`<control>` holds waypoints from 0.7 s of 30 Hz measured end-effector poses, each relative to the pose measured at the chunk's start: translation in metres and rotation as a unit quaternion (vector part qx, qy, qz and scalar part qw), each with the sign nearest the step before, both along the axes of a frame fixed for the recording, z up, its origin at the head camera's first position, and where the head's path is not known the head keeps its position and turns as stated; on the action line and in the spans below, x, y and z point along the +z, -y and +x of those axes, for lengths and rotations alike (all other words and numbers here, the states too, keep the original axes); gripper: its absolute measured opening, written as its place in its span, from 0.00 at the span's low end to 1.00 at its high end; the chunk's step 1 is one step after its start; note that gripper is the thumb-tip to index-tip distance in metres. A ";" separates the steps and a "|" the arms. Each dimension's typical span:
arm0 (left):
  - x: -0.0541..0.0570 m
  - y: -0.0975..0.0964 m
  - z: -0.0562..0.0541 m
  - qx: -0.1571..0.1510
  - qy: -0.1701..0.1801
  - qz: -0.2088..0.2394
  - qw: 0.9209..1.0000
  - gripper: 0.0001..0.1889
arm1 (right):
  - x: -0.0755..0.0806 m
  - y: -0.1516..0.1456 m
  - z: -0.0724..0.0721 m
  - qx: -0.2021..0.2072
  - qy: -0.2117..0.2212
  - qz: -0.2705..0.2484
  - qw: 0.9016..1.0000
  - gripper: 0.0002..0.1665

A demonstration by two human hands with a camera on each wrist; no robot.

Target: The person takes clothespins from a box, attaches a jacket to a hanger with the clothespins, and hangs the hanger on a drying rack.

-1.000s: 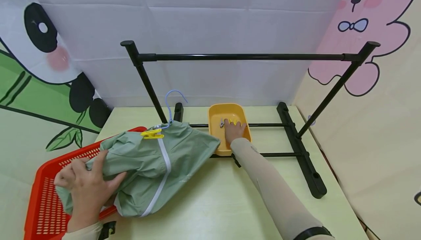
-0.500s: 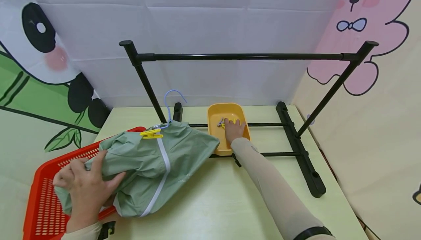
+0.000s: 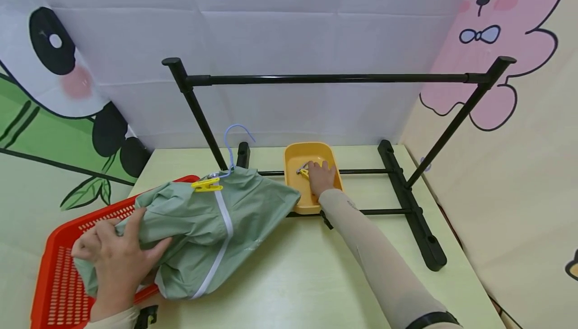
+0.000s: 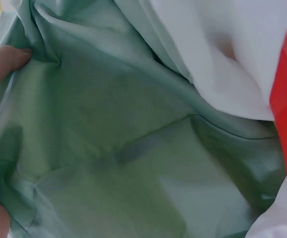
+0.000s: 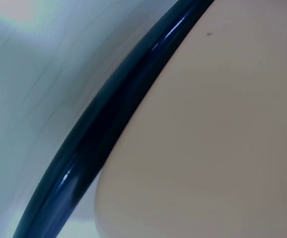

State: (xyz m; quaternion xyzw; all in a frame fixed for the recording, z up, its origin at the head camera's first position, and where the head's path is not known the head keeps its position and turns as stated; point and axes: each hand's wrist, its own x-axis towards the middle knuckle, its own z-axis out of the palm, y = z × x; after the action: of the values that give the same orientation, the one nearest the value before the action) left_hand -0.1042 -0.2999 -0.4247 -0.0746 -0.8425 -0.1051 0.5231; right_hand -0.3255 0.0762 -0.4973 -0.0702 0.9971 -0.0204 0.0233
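Observation:
A green garment (image 3: pixel 253 208) with a white stripe drapes across the red basket's rim, a blue hanger (image 3: pixel 229 143) hook rising from its top. One yellow clothespin (image 3: pixel 206 184) is clipped near the hook. My left hand (image 3: pixel 119 254) grips a bunched part of the garment, thumb to the right; in the left wrist view, a finger (image 4: pixel 7 64) presses into the green cloth. My right hand (image 3: pixel 322 178) reaches down into a yellow tray (image 3: pixel 307 201), fingertips among small clothespins (image 3: pixel 303 171). Its back hides most of its fingers, so I cannot tell whether it pinches one.
A black rack with a top bar (image 3: pixel 334 79) stands behind and around the tray; its lower bars pass beneath. The red basket (image 3: pixel 63 279) sits at left, with white cloth (image 4: pixel 242 64) beside the green. In the right wrist view a black bar (image 5: pixel 108 114) crosses close by.
At the right hand's fingertips, a clothespin has shifted slightly left and shows more of its yellow body. The left hand and garment hold their place; the head view has drifted a little.

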 end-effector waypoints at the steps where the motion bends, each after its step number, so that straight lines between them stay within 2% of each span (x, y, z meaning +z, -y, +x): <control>1: 0.000 0.000 0.000 0.000 -0.002 0.000 1.000 0.38 | -0.001 -0.001 0.000 0.003 -0.002 -0.001 1.000 0.35; 11: -0.001 0.000 0.001 -0.003 -0.003 0.003 1.000 0.38 | -0.003 -0.011 -0.001 0.023 -0.030 -0.025 0.999 0.20; 21: 0.000 -0.001 0.001 -0.003 -0.006 0.001 1.000 0.38 | 0.003 -0.015 0.003 0.037 -0.062 -0.036 0.997 0.18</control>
State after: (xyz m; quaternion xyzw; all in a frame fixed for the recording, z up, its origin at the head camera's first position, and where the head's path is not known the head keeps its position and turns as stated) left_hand -0.1036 -0.2986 -0.4244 -0.0778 -0.8389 -0.1069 0.5281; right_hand -0.3223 0.0915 -0.4939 -0.1091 0.9919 -0.0514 -0.0408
